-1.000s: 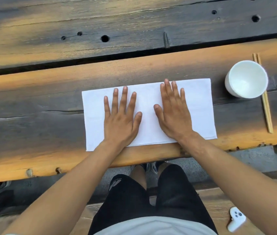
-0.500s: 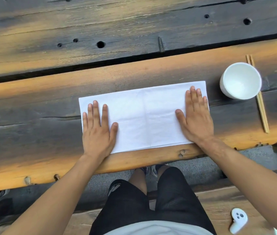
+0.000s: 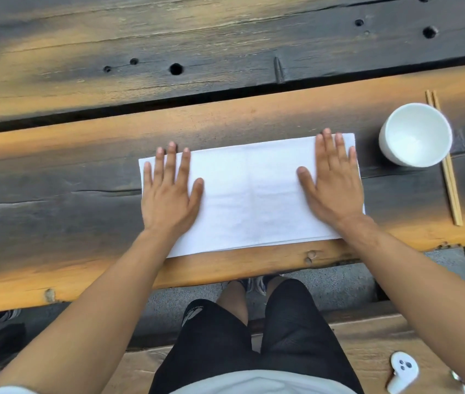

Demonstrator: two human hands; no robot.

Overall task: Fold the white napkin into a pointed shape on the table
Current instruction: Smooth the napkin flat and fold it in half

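A white napkin (image 3: 249, 194) lies flat as a wide rectangle on the dark wooden table (image 3: 55, 194), near its front edge. A faint crease runs down the napkin's middle. My left hand (image 3: 170, 191) presses flat on the napkin's left end, fingers straight and spread, fingertips reaching its far edge. My right hand (image 3: 332, 180) presses flat on the right end in the same way, fingertips at the far right corner. Both hands hide the napkin's short edges in part.
A white cup (image 3: 414, 135) stands just right of the napkin, with a pair of wooden chopsticks (image 3: 444, 163) lying beside it. A deep gap (image 3: 140, 108) runs across the table behind the napkin. A white controller (image 3: 402, 371) lies on the bench at lower right.
Both hands slid apart from the napkin's middle to its two ends, smoothing it flat, then moved slightly up toward the far edge.
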